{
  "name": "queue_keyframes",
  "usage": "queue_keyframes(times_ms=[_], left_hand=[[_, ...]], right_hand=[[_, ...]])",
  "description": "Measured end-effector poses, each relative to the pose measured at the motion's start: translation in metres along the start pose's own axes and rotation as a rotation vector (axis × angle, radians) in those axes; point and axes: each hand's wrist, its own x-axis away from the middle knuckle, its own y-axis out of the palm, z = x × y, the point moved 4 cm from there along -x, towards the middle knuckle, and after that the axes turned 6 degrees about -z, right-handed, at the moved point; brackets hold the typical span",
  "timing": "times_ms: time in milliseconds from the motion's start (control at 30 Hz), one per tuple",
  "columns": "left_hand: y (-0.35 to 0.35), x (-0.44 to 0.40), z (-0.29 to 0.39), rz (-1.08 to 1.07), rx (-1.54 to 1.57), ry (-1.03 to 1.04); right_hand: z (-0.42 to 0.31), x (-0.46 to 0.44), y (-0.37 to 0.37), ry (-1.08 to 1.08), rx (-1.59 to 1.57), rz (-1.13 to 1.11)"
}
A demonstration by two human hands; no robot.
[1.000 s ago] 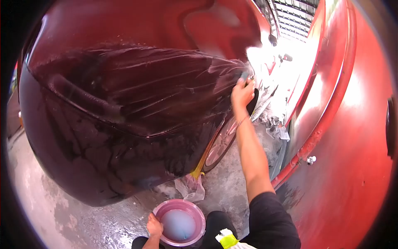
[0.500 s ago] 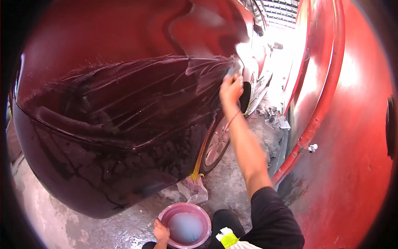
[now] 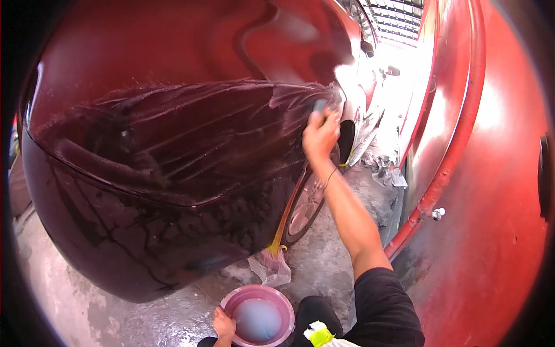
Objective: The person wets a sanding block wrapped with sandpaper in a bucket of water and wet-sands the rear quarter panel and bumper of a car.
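My right hand [image 3: 321, 134] is closed round a small grey-blue block [image 3: 319, 105], pressed against the wet dark red car panel [image 3: 202, 133] near its right edge. Dull streaks run over the panel's middle. Low in the view, my left hand [image 3: 224, 322] grips the left rim of a pink basin [image 3: 285, 307]. Cloudy bluish water [image 3: 257, 319] lies in the basin, with something blue dimly visible under it.
A wheel [image 3: 305, 211] and yellow tape with plastic film [image 3: 272, 267] are below the panel's right side. A large red panel [image 3: 497, 231] with a rounded edge stands at right. Crumpled sheeting [image 3: 388, 173] lies on the wet concrete floor [image 3: 341, 231].
My right hand has moved slightly down and left along the panel with the block. The view has shifted a little. My left hand remains on the basin's rim.
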Motion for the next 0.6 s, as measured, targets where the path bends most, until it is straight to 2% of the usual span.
queue_keyframes(times_ms=[33, 67, 100, 167, 200, 233, 267, 367, 400, 433, 500, 533, 600], left_hand=[[-0.002, 0.002, 0.006, -0.026, 0.009, -0.016], [-0.006, 0.002, 0.004, -0.049, 0.009, -0.03], [-0.009, -0.005, 0.004, -0.036, 0.005, -0.031], [-0.008, 0.003, 0.007, 0.003, 0.029, -0.005], [-0.011, 0.006, 0.009, -0.025, -0.004, 0.022], [-0.008, -0.001, 0.01, -0.017, -0.002, 0.028], [-0.001, -0.003, 0.004, -0.025, 0.007, 0.0], [0.002, 0.004, -0.003, -0.038, -0.011, -0.032], [-0.003, 0.001, 0.004, -0.025, -0.024, -0.02], [-0.006, 0.0, 0.005, -0.017, -0.023, -0.022], [-0.009, 0.004, 0.005, -0.036, -0.01, -0.013], [-0.01, 0.002, 0.005, -0.029, -0.005, -0.012], [-0.006, 0.003, 0.006, -0.016, 0.006, -0.021]], right_hand=[[0.022, -0.037, 0.01, 0.102, 0.073, 0.011], [0.029, -0.067, 0.008, 0.341, 0.057, -0.088], [0.025, -0.079, 0.007, 0.465, -0.012, -0.13], [0.016, -0.069, 0.004, 0.461, -0.008, -0.133], [-0.002, -0.048, 0.004, 0.314, 0.0, -0.049], [-0.045, -0.022, -0.008, 0.07, -0.102, 0.004], [-0.083, 0.0, -0.018, -0.147, -0.155, -0.032], [-0.057, -0.044, -0.002, -0.042, -0.162, 0.017], [-0.04, -0.066, 0.006, 0.16, -0.124, -0.005], [-0.023, -0.086, 0.016, 0.269, -0.026, -0.013], [-0.018, -0.099, 0.016, 0.441, -0.042, -0.108], [-0.022, -0.091, 0.021, 0.42, -0.054, -0.004], [-0.07, -0.036, 0.012, 0.004, -0.08, 0.145]])
